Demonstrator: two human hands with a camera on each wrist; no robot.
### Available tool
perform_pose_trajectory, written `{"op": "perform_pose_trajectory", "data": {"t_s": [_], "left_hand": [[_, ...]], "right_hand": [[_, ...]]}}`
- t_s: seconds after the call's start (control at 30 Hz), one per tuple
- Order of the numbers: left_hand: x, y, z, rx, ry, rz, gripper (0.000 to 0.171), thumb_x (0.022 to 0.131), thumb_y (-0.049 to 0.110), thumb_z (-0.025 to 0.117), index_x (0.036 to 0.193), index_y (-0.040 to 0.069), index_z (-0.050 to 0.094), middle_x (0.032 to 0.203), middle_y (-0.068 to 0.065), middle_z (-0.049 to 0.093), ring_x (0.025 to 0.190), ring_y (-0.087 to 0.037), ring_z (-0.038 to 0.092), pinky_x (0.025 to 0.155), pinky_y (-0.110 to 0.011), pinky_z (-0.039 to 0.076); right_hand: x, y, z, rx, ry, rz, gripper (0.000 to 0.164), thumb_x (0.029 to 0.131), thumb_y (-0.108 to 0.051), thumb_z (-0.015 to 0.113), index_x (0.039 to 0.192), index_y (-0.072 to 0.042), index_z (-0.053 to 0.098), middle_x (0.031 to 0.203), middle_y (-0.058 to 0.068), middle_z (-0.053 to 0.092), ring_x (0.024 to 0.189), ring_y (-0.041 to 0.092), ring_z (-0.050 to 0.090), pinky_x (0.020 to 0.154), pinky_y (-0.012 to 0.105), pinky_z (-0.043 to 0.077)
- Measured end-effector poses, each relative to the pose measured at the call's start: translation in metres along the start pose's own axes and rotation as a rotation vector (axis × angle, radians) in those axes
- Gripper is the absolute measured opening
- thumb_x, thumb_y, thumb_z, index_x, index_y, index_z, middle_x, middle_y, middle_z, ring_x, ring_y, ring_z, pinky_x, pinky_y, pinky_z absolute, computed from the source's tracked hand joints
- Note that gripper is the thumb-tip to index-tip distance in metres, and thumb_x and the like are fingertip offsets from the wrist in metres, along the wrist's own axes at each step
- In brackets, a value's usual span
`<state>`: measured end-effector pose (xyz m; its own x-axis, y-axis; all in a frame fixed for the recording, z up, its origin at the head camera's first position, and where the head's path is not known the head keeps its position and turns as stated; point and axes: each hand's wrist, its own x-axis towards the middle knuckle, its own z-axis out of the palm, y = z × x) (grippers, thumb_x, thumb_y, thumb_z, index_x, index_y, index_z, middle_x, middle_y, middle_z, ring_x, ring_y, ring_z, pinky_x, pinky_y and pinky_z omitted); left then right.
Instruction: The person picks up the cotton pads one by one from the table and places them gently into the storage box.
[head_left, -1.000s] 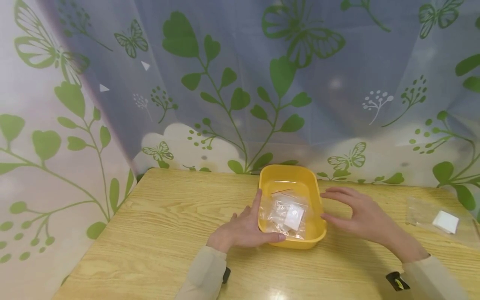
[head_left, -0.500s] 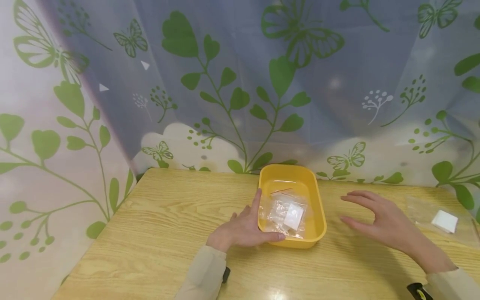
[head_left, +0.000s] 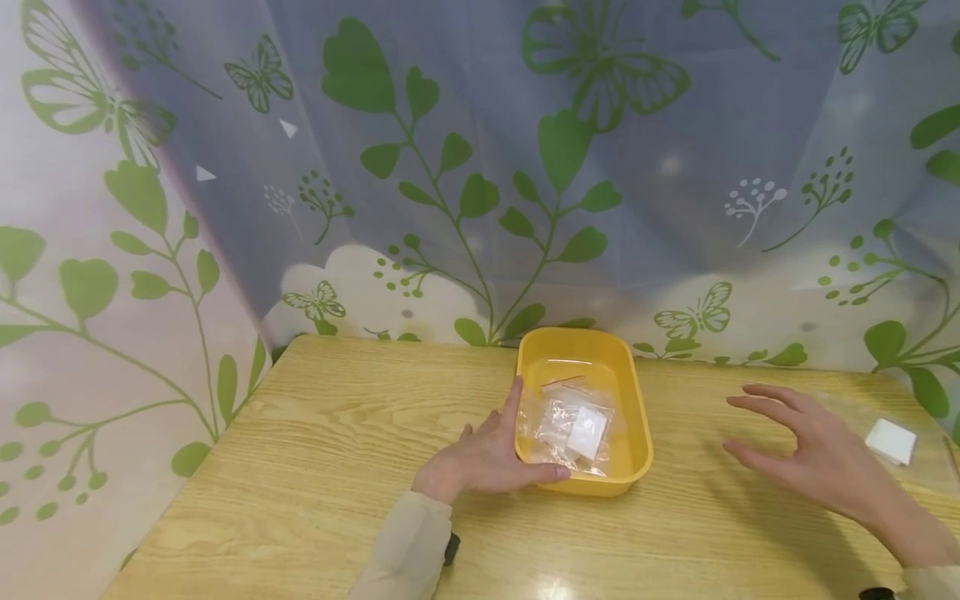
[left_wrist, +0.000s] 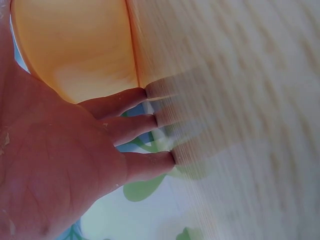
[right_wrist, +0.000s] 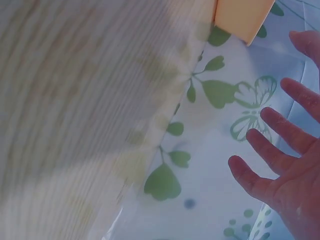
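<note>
A yellow plastic bin point(head_left: 635, 400) stands on the table near the curtain. Inside it lie clear zip bags point(head_left: 555, 412), one with a red strip along its edge, and a white square piece point(head_left: 587, 433). My left hand point(head_left: 480, 458) rests against the bin's front left corner, thumb along the front rim and index finger up the left side. In the left wrist view its other fingers point(left_wrist: 150, 165) are straight, tips down at the tabletop. To the right of the bin, my right hand point(head_left: 825, 458) hovers with spread fingers, holding nothing.
At the table's right end lies a clear bag with a folded white piece point(head_left: 891, 442), partly behind the right hand. A curtain point(head_left: 465, 250) printed with leaves and butterflies hangs along the back edge of the wood-grain table point(head_left: 337, 417).
My right hand has moved away from the bin's right side, toward the clear bag at the right. The left hand and the bin have stayed in place.
</note>
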<state>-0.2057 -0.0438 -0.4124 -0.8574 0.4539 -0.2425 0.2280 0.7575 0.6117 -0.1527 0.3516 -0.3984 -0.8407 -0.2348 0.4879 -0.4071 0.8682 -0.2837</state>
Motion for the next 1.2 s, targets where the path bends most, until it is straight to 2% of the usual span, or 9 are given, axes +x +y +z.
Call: {"op": "perform_pose_trajectory", "data": {"t_s": [0.37,0.43,0.57,0.67,0.8,0.87,1.03,1.07,1.2], "left_hand": [[-0.001,0.001,0.0,0.004,0.0,0.002,0.129,0.079,0.082,0.064,0.16,0.035,-0.026,0.173,-0.007,0.017,0.159,-0.034,0.017,0.128,-0.064,0.01],[-0.001,0.001,0.0,0.003,0.001,0.003,0.129,0.079,0.082,0.064,0.159,0.035,-0.026,0.173,-0.006,0.017,0.159,-0.034,0.017,0.128,-0.064,0.01],[-0.002,0.001,0.0,0.002,0.0,0.004,0.129,0.079,0.081,0.064,0.159,0.036,-0.026,0.173,-0.006,0.017,0.159,-0.034,0.017,0.128,-0.064,0.01],[-0.002,0.001,0.0,0.001,0.0,0.004,0.129,0.079,0.081,0.064,0.16,0.035,-0.026,0.173,-0.007,0.018,0.159,-0.034,0.018,0.128,-0.064,0.01],[-0.003,0.001,-0.001,-0.004,0.003,0.006,0.13,0.079,0.081,0.065,0.16,0.035,-0.026,0.172,-0.008,0.019,0.159,-0.035,0.018,0.128,-0.064,0.011],[-0.003,0.001,-0.001,-0.004,0.002,0.006,0.13,0.079,0.082,0.065,0.159,0.036,-0.026,0.172,-0.008,0.019,0.159,-0.034,0.018,0.128,-0.064,0.01],[-0.002,0.001,-0.001,-0.007,0.001,0.007,0.13,0.079,0.081,0.065,0.159,0.036,-0.026,0.173,-0.007,0.018,0.159,-0.034,0.018,0.128,-0.064,0.01],[-0.002,0.0,-0.001,-0.008,0.002,0.008,0.13,0.079,0.081,0.065,0.16,0.036,-0.026,0.173,-0.007,0.018,0.159,-0.034,0.018,0.128,-0.064,0.01],[-0.001,0.0,0.0,-0.016,0.0,0.016,0.13,0.079,0.081,0.065,0.16,0.035,-0.025,0.173,-0.006,0.017,0.159,-0.035,0.018,0.128,-0.065,0.009]], "right_hand": [[-0.017,0.022,-0.01,-0.047,0.004,0.048,0.056,0.074,-0.026,0.092,0.122,-0.009,0.07,0.131,0.022,0.063,0.113,0.048,0.056,0.075,0.063,0.046],[-0.021,0.027,-0.011,-0.075,0.021,0.043,0.057,0.071,-0.026,0.093,0.121,-0.008,0.071,0.129,0.021,0.064,0.11,0.046,0.058,0.074,0.055,0.049],[-0.028,0.037,-0.013,-0.121,0.059,0.037,0.057,0.066,-0.025,0.095,0.116,-0.007,0.072,0.126,0.024,0.065,0.107,0.047,0.058,0.072,0.052,0.047],[-0.032,0.045,-0.015,-0.134,0.072,0.036,0.057,0.065,-0.024,0.095,0.114,-0.005,0.072,0.125,0.029,0.064,0.106,0.052,0.057,0.074,0.06,0.045],[-0.037,0.056,-0.017,-0.161,0.089,0.04,0.059,0.065,-0.026,0.095,0.113,-0.002,0.071,0.123,0.033,0.063,0.103,0.055,0.056,0.077,0.064,0.044],[-0.039,0.061,-0.018,-0.18,0.117,0.034,0.06,0.062,-0.028,0.096,0.111,-0.002,0.071,0.12,0.033,0.064,0.099,0.054,0.059,0.074,0.059,0.046],[-0.045,0.075,-0.02,-0.195,0.146,0.073,0.06,0.066,-0.032,0.094,0.11,0.001,0.071,0.117,0.036,0.063,0.091,0.057,0.06,0.066,0.062,0.048],[-0.046,0.078,-0.02,-0.187,0.148,0.086,0.059,0.068,-0.031,0.093,0.111,0.002,0.07,0.117,0.037,0.062,0.092,0.059,0.059,0.067,0.067,0.045],[-0.051,0.089,-0.018,-0.147,0.16,0.145,0.055,0.078,-0.028,0.088,0.115,0.006,0.067,0.119,0.04,0.059,0.101,0.062,0.053,0.08,0.072,0.041]]}}
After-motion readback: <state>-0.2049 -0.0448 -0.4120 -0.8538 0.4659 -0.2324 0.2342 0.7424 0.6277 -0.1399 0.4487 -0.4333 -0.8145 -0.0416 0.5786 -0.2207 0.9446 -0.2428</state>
